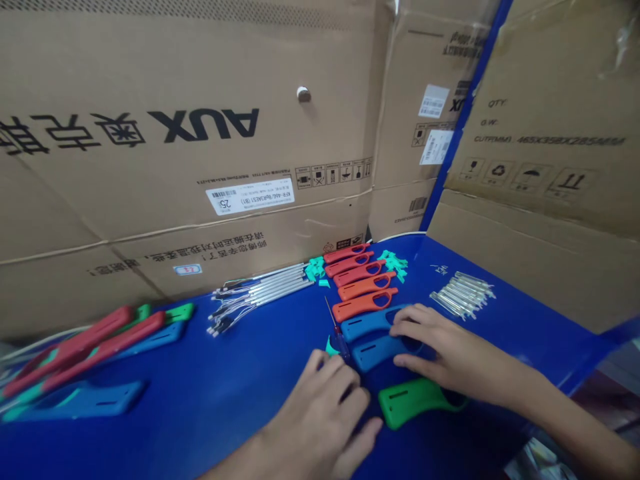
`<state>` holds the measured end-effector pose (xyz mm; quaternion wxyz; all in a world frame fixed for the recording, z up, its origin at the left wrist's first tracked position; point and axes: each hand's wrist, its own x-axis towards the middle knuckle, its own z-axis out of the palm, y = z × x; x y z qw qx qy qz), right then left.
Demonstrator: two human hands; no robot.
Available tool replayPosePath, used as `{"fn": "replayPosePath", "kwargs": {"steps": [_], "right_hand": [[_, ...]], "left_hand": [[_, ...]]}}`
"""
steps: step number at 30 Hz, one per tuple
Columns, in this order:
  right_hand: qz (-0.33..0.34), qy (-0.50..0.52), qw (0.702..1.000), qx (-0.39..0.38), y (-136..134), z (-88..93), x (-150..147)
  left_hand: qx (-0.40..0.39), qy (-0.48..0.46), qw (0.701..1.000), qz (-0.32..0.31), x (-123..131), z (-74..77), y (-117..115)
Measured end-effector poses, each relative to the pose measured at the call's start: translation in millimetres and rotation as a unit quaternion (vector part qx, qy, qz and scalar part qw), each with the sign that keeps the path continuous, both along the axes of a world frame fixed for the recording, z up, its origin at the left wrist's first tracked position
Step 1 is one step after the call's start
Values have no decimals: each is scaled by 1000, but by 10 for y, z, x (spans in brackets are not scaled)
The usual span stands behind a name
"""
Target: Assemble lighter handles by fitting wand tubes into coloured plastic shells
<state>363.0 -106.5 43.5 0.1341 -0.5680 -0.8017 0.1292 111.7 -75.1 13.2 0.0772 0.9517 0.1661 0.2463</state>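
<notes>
My right hand (440,347) is at the loop end of a blue lighter casing (377,352), thumb and fingers on either side of it. Another blue casing (363,325) lies just beyond, partly under the fingertips. A green casing (407,402) is nearer to me, below my right wrist. My left hand (330,410) hovers low over the table, fingers loosely bent and thumb apart; its fingertips are partly hidden. Just past them are a small teal piece (331,347) and a screwdriver (342,343) with a dark handle. Whether the left fingers touch the teal piece is unclear.
Red and orange casings (357,307) continue the row, with teal pieces (315,269) beside it. Wired metal rods (280,287) lie left, clear tubes (463,293) right. Coloured casings (107,347) are piled far left. Cardboard (200,67) walls the blue table (240,407).
</notes>
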Motion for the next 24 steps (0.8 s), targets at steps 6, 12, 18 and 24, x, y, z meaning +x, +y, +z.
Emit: {"fn": "replayPosePath", "kwargs": {"steps": [6, 12, 18, 24], "right_hand": [[35, -57, 998, 19, -282, -196, -135], [73, -82, 994, 28, -193, -319, -217], [68, -63, 992, 89, -72, -144, -276], [109, -71, 989, 74, 166, 18, -690]], "left_hand": [[-36, 101, 992, 72, -223, 78, 239], [-44, 127, 988, 78, -226, -22, 331], [-64, 7, 996, 59, -336, -94, 412], [-73, -63, 991, 96, -438, -14, 800]]}}
